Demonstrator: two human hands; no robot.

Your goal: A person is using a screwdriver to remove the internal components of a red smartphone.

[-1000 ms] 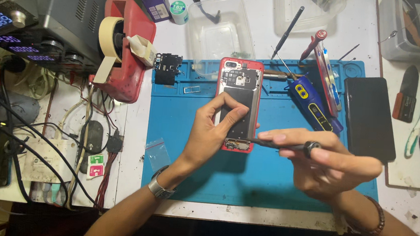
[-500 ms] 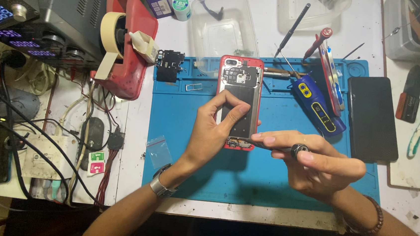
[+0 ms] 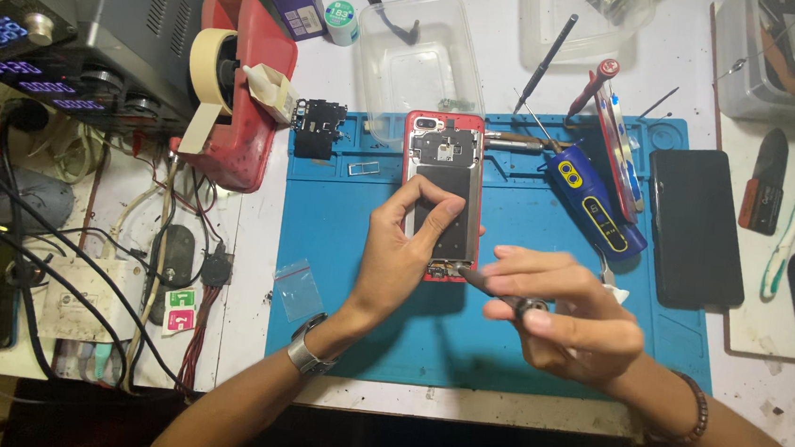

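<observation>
We are working over a blue mat, where an opened red phone is lying flat near its middle, back cover off. Our left hand is pressing down on the phone, fingers curled over its lower half. Our right hand is pinching a dark screwdriver, its tip meeting the phone's bottom edge.
</observation>
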